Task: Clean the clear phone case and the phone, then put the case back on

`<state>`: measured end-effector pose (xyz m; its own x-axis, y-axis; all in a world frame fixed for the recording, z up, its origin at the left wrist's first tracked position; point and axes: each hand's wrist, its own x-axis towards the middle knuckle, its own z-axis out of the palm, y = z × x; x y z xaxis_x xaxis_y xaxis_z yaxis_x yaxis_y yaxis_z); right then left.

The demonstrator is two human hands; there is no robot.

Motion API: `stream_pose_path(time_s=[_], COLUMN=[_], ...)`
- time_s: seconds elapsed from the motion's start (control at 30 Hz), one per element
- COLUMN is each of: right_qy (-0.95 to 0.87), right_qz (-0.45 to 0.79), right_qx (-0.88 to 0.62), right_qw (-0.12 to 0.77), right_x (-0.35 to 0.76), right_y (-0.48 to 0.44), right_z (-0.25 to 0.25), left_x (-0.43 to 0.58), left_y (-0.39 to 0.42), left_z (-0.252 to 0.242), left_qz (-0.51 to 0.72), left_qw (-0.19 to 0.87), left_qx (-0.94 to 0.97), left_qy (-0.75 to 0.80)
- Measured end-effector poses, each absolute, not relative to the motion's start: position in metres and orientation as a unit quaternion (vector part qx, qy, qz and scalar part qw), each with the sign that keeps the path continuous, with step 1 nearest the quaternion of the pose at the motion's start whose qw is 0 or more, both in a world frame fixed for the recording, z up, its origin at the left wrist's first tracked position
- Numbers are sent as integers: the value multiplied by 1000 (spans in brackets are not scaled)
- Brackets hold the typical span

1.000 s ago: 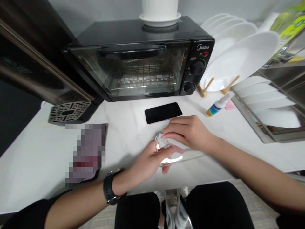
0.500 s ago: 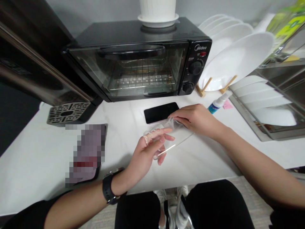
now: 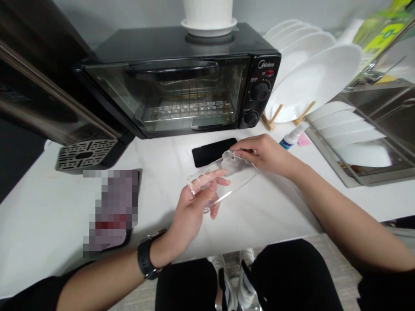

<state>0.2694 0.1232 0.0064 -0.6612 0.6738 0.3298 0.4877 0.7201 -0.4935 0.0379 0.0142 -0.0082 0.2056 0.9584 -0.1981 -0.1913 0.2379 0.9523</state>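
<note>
A clear phone case point(image 3: 241, 178) is held above the counter, tilted, its near edge catching the light. My left hand point(image 3: 193, 201), with a dark watch on the wrist, grips its left end; the thumb is on top and the fingers show through the plastic. At the far right end, my right hand point(image 3: 262, 152) pinches a crumpled pale grey cloth point(image 3: 228, 159) against the case. Just behind the case a black phone point(image 3: 207, 154) lies flat, partly covered from view. A small spray bottle point(image 3: 292, 137) stands tilted in view beyond my right hand.
A black toaster oven point(image 3: 194, 47) with a white pot point(image 3: 208, 15) on top spans the back. White plates point(image 3: 317, 82) stand in a wooden rack by the sink point(image 3: 353, 177). A pixelated dark-edged object point(image 3: 118, 203) lies left, near a drip tray point(image 3: 84, 154).
The view has shifted slightly. My right hand has drawn the cloth along the case's far edge, and more of the clear case shows between my hands. My left hand keeps its grip.
</note>
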Motion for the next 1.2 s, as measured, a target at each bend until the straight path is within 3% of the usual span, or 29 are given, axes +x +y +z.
stream_pose_path(time_s=[0.17, 0.27, 0.4, 0.6, 0.77, 0.87, 0.97, 1.07, 1.2], right_qy=[-896, -880, -868, -810, -720, -703, -692, -698, -752], right_qz=[172, 258, 361, 210, 368, 427, 405, 388, 402], right_qx=[-334, -274, -182, -396, -379, -351, -389, -416, -395], right_qw=[236, 291, 287, 379, 450, 448, 454, 435, 343], right_x=[274, 264, 245, 241, 230, 223, 224, 228, 230], right_y=[123, 115, 101, 96, 91, 86, 86, 88, 89], right_z=[6, 2, -1, 0, -7, -9, -10, -10, -8], left_x=[36, 35, 37, 39, 40, 39, 38, 37, 35], left_y=[15, 14, 11, 13, 11, 5, -1, -2, 8], left_z=[-4, -3, -4, -4, -4, -7, -11, -12, -9], left_qz=[414, 388, 293, 477, 365, 333, 330, 382, 491], left_qw=[669, 692, 728, 639, 640, 625, 598, 566, 507], left_qx=[447, 449, 477, 460, 535, 566, 596, 593, 551], left_qy=[426, 410, 396, 390, 413, 421, 422, 427, 444])
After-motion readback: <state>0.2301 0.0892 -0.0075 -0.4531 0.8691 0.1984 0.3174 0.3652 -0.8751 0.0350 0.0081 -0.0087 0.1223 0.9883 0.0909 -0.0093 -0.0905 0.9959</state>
